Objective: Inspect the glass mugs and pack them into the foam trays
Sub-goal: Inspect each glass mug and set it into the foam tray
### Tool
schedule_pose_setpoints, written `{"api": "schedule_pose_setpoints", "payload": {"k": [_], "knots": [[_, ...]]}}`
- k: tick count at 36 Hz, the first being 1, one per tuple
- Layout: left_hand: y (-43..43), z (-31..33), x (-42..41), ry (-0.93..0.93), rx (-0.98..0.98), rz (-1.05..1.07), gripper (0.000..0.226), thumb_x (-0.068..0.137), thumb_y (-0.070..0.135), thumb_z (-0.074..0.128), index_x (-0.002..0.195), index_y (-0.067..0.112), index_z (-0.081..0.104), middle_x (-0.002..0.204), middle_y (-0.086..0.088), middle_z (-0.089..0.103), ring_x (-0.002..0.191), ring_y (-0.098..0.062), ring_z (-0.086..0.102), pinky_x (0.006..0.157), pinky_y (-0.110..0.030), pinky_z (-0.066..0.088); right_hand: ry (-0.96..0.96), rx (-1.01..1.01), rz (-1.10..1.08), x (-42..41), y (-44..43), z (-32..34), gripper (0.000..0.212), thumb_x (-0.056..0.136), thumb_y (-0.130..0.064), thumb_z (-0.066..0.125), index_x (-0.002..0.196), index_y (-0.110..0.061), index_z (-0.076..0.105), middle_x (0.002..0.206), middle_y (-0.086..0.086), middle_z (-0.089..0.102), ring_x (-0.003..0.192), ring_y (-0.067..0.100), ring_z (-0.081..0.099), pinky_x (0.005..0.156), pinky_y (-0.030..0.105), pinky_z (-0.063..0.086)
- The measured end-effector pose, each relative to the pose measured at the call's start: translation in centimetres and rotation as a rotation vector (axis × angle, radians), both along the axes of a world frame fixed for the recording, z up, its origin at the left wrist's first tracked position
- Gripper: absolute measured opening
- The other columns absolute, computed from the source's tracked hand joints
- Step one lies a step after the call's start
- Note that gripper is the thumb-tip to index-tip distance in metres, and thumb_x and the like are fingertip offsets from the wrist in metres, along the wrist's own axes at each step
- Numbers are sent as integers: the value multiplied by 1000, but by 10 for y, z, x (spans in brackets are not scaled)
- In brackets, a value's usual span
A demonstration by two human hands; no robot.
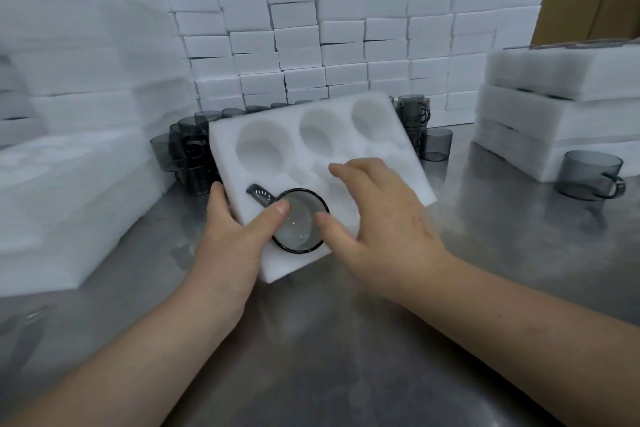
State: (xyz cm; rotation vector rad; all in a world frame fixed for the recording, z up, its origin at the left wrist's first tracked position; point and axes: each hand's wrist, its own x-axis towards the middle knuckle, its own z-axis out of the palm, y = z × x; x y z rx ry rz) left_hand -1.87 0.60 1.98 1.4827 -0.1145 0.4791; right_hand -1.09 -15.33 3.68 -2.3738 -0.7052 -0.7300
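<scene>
Left hand (pixel 235 236): edge of foam tray (pixel 225 135) is gripped, thumb laid on mug (pixel 299 224), likely to seat it.
Right hand (pixel 384 215): spread over foam tray, likely for steadying.

One left hand (pixel 235 236), one right hand (pixel 381 215), one foam tray (pixel 301 166), one mug (pixel 299 225) in it

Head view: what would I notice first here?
A white foam tray sits askew in the middle, one dark glass mug sunk in its near pocket. The left hand holds the tray's edge, thumb on the mug; the right hand spreads open over it. Behind stands a wall of white foam blocks.
</scene>
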Motion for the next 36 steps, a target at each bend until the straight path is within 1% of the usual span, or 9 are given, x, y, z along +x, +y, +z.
{"api": "schedule_pose_setpoints", "payload": {"k": [3,6,9,13,16,19,25,31,36], "knots": [[1,1,-1,7,-25,-26,69,53,36,73,117,20,53,109,-2,68,99,-21,66,81,-41,53,-3,-15,-54,3,-3,1,63,85,-50,47,139,-19,39,137,-5,39,123,11,32,97,24,16],[1,0,0,18,-30,-65,59,64,25,69,120,20,53,110,-2,68,101,-20,66,81,-36,52,9,-30,-55,1,-2,1,65,83,-54,45,139,-21,40,136,-5,38,115,11,37,91,23,18],[2,0,-1,14,-10,-116,57,67,24,65,122,20,52,110,0,69,100,-17,66,79,-32,53,43,-23,-35,-1,0,-1,65,82,-55,44,139,-24,38,128,-6,41,105,13,44,81,21,23],[0,-1,-4,-45,66,-170,59,69,17,65,125,17,48,110,3,68,101,-12,65,73,-19,52,122,-106,-44,2,0,-4,64,88,-54,40,144,-27,24,119,-5,54,105,18,52,81,25,30],[0,-2,-4,-63,75,-189,61,69,16,65,127,17,46,111,3,68,102,-11,64,73,-18,51,186,-113,-22,4,-3,-5,64,90,-54,31,147,-29,16,106,-7,59,103,18,53,76,27,30],[3,-2,-3,-46,77,-213,61,69,20,65,127,23,46,112,6,67,103,-10,64,75,-18,51,248,-83,44,5,-3,-6,61,91,-49,24,148,-27,14,97,-9,56,96,15,51,74,27,30],[6,-2,-3,-30,118,-231,58,71,26,65,125,35,46,113,13,66,107,-7,61,79,-17,50,303,-15,111,6,-7,-6,52,97,-39,26,147,-26,18,102,-8,59,96,15,51,82,29,36],[6,-3,-3,-34,112,-248,63,71,25,65,130,30,43,116,9,65,110,-11,60,82,-20,51,354,116,120,7,-7,-7,51,93,-44,36,142,-34,29,111,-7,61,104,13,53,92,33,41],[7,-4,-2,-23,93,-233,69,70,24,66,133,30,41,116,9,66,110,-11,61,84,-22,52,354,163,91,8,-6,-7,47,91,-44,43,138,-36,37,90,-19,58,86,7,53,84,29,43]]}}
